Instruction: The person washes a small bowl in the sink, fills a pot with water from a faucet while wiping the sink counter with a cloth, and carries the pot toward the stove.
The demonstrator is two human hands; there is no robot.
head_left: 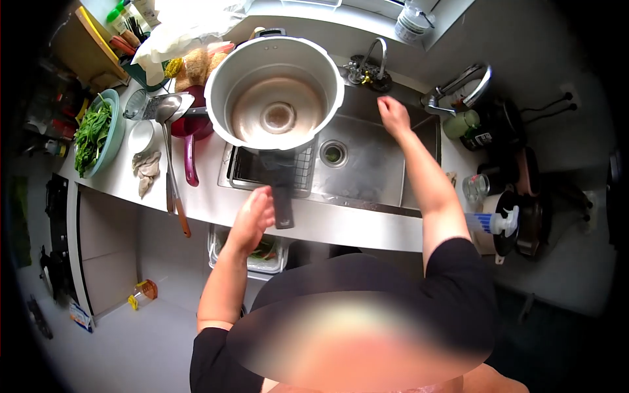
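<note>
Pot (278,95) blocks part of sink (370,144), rack (303,169) | L hand (252,219) nr handle (283,206), fingers loosely open | R hand (394,118) nr tap (381,59), fingers unclear

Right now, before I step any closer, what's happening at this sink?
A person is at the sink with a large, lidless metal pot at its left side. The left hand is beside the pot's long dark handle, not wrapped around it. The right hand is over the sink's right side, near the small tap; whether it touches anything is unclear. Leafy greens sit in a bowl further left.
</note>
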